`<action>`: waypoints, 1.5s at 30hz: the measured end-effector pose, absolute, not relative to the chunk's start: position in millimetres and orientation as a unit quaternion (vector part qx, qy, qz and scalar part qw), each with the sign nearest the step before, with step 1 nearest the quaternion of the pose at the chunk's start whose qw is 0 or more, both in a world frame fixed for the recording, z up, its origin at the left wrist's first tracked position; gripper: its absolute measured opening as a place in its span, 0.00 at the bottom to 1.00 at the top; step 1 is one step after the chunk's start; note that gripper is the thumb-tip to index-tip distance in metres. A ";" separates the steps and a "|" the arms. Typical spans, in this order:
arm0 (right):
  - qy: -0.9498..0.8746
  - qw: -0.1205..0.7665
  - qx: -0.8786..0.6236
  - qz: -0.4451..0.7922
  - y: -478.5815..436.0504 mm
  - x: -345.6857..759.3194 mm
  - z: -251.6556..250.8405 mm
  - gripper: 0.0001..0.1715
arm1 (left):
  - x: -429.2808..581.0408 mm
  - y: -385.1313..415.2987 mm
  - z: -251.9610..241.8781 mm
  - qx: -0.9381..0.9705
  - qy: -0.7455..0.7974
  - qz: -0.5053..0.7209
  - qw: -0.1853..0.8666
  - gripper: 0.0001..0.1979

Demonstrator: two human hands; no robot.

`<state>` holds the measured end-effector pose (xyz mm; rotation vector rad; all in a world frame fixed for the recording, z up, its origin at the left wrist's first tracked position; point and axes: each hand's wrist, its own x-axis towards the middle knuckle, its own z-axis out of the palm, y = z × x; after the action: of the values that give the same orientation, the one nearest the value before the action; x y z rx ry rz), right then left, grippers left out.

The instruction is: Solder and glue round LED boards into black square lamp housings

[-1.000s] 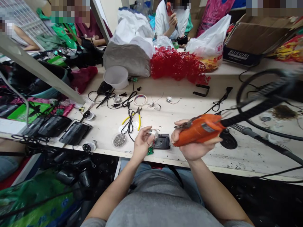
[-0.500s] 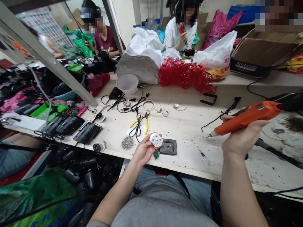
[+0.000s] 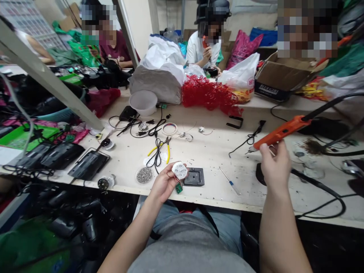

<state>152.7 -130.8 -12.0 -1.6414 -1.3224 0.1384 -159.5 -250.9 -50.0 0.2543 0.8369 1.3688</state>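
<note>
My left hand (image 3: 164,184) is closed around a small white round part (image 3: 179,170) with wires and a green circuit board (image 3: 179,187) hanging from it, just above the table's front edge. My right hand (image 3: 273,167) is raised over the table's right side, with the orange electric screwdriver (image 3: 281,132) at its fingertips, tip pointing left and a black cable running off to the right. A black rectangular housing (image 3: 193,176) lies next to my left hand. A small blue-handled screwdriver (image 3: 229,181) lies between my hands.
A dish of screws (image 3: 144,175), yellow pliers (image 3: 162,147), a tape roll (image 3: 170,129), black cables, a white bowl (image 3: 143,102) and black housings (image 3: 88,164) lie on the table. Red mesh (image 3: 210,94), bags and a cardboard box (image 3: 280,78) stand behind. Other people sit at the far side.
My right hand has carried the orange screwdriver away from the white part, up and to the right. My left hand has turned the white part face up. The view has shifted.
</note>
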 end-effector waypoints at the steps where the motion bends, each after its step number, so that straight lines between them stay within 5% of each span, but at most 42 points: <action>1: -0.538 0.504 -0.675 0.046 -138.0 149.1 -11.7 0.37 | -159.9 -251.3 -49.1 0.120 0.377 0.610 0.687 0.17; 3: -0.541 0.531 -0.652 0.012 -159.6 132.4 -12.2 0.37 | -159.4 -252.0 -46.0 0.133 0.381 0.604 0.687 0.17; 6: -0.653 0.504 -0.561 0.069 -200.8 88.2 -19.1 0.22 | -154.6 -253.5 -38.4 0.157 0.385 0.595 0.688 0.18; 11: -0.793 0.379 -0.401 0.258 -238.5 24.5 -35.0 0.36 | -142.2 -256.9 -27.6 0.209 0.406 0.563 0.688 0.21; 16: -0.801 0.409 -0.359 0.252 -229.4 14.6 -31.6 0.24 | -151.7 -256.8 -26.8 0.300 0.429 0.540 0.659 0.23; 21: -0.737 0.470 -0.426 0.232 -219.1 20.6 -18.6 0.20 | -194.6 -253.4 -22.4 0.564 0.501 0.450 0.478 0.14; 28: -0.595 0.569 -0.478 0.308 -198.5 19.0 -15.5 0.24 | -224.8 -248.8 -29.2 0.740 0.554 0.247 0.290 0.30; 32: -0.554 0.604 -0.456 0.348 -194.6 13.0 -0.8 0.28 | -212.9 -227.4 -45.9 0.725 0.596 0.287 0.191 0.31; 37: -0.531 0.610 -0.451 0.376 -200.7 12.0 20.7 0.30 | -205.5 -195.4 -47.8 0.673 0.626 0.372 0.130 0.08; 45: -0.505 0.541 -0.536 0.406 -194.1 27.9 7.4 0.38 | -235.9 -163.4 44.8 0.604 0.558 0.565 -0.067 0.11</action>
<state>27.9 -194.1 7.4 -1.2738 -1.1997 0.9648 -235.9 -163.4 44.8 1.9823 1.8326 1.8571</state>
